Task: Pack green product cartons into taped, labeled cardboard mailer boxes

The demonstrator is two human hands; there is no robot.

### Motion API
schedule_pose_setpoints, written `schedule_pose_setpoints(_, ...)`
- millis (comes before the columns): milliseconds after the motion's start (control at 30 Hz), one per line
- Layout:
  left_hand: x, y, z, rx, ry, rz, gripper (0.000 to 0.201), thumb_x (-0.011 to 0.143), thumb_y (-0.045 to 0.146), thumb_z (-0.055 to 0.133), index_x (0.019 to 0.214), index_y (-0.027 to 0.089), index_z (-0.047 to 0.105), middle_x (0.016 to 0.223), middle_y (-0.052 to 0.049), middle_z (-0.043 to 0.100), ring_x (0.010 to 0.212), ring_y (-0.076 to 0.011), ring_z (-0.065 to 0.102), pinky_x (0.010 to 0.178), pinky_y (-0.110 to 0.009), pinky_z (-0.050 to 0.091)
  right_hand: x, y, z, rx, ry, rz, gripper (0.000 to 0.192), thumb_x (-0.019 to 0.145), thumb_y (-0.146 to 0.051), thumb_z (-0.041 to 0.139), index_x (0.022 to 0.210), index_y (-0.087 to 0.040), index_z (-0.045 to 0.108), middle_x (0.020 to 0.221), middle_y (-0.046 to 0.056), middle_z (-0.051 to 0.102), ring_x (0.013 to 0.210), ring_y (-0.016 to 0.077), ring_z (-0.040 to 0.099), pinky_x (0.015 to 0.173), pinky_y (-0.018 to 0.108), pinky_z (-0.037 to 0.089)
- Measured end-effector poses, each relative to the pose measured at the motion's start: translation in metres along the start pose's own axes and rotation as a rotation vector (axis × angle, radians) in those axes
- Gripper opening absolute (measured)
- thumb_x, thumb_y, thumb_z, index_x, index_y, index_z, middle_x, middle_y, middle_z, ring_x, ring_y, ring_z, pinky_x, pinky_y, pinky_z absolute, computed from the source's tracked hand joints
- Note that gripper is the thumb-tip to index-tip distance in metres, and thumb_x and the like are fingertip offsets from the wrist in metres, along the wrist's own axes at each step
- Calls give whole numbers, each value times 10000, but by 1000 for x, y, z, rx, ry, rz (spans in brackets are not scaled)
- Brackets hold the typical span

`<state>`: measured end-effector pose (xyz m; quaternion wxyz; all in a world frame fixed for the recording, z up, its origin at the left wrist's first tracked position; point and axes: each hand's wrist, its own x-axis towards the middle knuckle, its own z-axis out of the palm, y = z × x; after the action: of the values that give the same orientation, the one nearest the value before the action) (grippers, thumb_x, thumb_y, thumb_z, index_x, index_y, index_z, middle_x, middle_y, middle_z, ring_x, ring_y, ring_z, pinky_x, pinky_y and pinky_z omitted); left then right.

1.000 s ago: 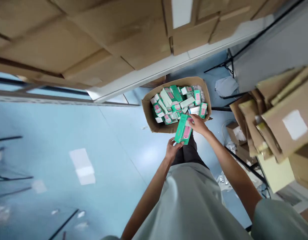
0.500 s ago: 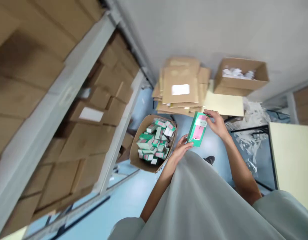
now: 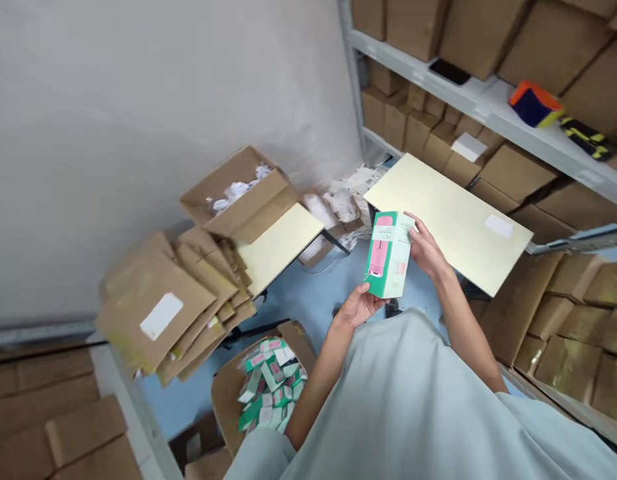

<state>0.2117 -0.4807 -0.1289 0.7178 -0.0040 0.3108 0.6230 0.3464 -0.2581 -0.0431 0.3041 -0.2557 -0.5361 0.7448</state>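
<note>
Between my two hands is a green and white product box [image 3: 388, 255] with a pink cylindrical item printed on its front. My left hand [image 3: 359, 307] grips its lower left corner, thumb on the front face and fingers underneath. At the upper right edge, my right hand [image 3: 426, 247] holds the box's white side. A pale label band crosses the upper front of the box. To the lower left stands an open carton [image 3: 227, 400] full of similar small green, white and pink boxes [image 3: 273, 377], partly hidden by my left arm.
Flattened cardboard [image 3: 188, 287] is piled at left beside a carton of white crumpled material [image 3: 213, 193] on a cream table [image 3: 283, 250]. Another cream table [image 3: 448, 220] stands at right, before shelves [image 3: 468, 100] of cartons. White plastic packaging [image 3: 345, 200] lies between the tables.
My view has swung to the right, bringing the right-hand shelves and table into sight. The product box has turned in my hands, so its white side now shows.
</note>
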Motion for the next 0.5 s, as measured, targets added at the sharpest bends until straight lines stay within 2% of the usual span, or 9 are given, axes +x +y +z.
schedule_pose_setpoints(100,34,11,17,71,-84,-122,542,877,404,866,1344,151,760,1050,-110,906,841,-258,871,773,-300,675,2,-13,-39,113,102,-16,635,820,-692,959,1308,-351,738,1245,32,823,1125,259,781,895,346,652)
schedule_pose_setpoints(200,67,32,33,137,-135,-211,589,928,446,809,1438,160,740,1137,-127,904,945,-296,887,844,-342,689,6,-21,-71,149,220,-63,581,806,-663,982,1233,-341,756,1202,14,796,1128,237,748,909,325,633)
schedule_pose_setpoints(267,90,49,45,189,-185,-271,602,931,503,794,1414,146,754,1115,-146,900,960,-321,886,835,-355,685,12,-23,-89,140,296,-80,544,815,-654,978,1196,-337,755,1209,4,779,1124,222,735,901,313,626)
schedule_pose_setpoints(367,127,82,70,257,-294,-365,671,931,617,764,1363,105,770,1038,-182,883,908,-354,879,744,-353,662,26,-22,-109,132,375,-32,538,830,-703,944,1138,-318,730,1193,5,782,1071,214,746,866,315,628)
schedule_pose_setpoints(500,183,134,118,290,-402,-524,802,994,782,630,1319,64,778,1023,-210,862,862,-361,875,674,-343,649,62,-12,-119,254,486,98,622,780,-784,934,1070,-293,687,1162,9,798,922,202,771,812,322,640)
